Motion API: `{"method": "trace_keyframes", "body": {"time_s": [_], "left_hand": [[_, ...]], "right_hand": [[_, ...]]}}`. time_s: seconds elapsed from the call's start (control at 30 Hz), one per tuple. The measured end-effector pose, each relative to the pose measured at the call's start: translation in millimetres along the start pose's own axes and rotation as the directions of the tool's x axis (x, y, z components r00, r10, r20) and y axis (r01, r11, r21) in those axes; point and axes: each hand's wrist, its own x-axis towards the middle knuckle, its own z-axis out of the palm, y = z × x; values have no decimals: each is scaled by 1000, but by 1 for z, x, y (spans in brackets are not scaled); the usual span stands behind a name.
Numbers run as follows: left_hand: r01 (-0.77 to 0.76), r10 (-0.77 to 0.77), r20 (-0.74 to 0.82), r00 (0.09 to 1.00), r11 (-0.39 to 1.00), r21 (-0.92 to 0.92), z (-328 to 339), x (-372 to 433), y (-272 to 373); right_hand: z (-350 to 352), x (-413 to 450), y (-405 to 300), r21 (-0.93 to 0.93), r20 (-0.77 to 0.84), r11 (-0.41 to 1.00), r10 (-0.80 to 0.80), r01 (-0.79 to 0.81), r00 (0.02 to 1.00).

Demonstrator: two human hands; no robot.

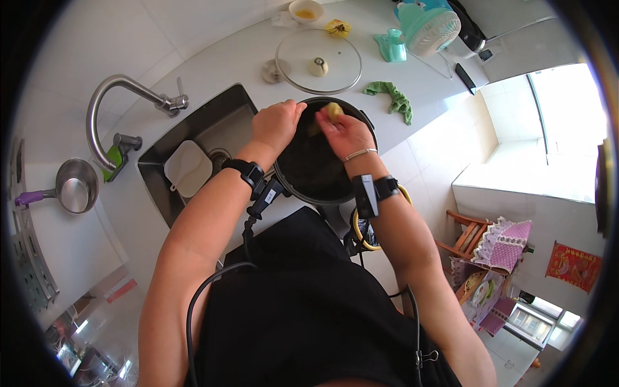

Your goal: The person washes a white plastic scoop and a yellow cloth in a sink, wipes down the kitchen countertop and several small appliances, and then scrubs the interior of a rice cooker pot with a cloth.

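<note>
In the head view a black pot (314,167) with a dark inside stands at the counter's front edge, just right of the sink. My right hand (349,133) reaches over its opening and pinches a small yellow lump (333,112) in the fingertips. Blur hides what the lump is made of. My left hand (276,123) is curled up at the pot's left rim, and its fingers face away from view. Whether it grips the rim cannot be told. Beyond the pot lies a glass lid (333,60) with a steel rim and a round knob.
A sink (227,123) holds a white board (187,167); a faucet (104,101) arches beside it. A green cloth (394,100), a yellow object (337,28), a white bowl (306,10) and a fan (430,31) sit on the counter. A saucepan (76,186) stands left, a bin (360,227) below.
</note>
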Motion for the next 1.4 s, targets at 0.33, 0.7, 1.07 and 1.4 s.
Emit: {"method": "trace_keyframes", "body": {"time_s": [0.33, 0.7, 1.07, 1.4], "left_hand": [[-4, 4, 7, 1000, 1000, -10, 0, 1, 9], [44, -45, -28, 999, 999, -25, 2, -3, 8], [229, -207, 132, 969, 955, -188, -3, 1, -2], [957, -59, 962, 266, 138, -256, -62, -64, -2]], "right_hand": [[-36, 89, 6, -967, -93, -200, -289, -155, 953], [-33, 71, 57, 90, 125, -791, 611, 605, 781], [-16, 19, 4, -135, -57, -946, 305, 295, 951], [-25, 9, 21, -132, 45, -968, 209, 213, 977]]}}
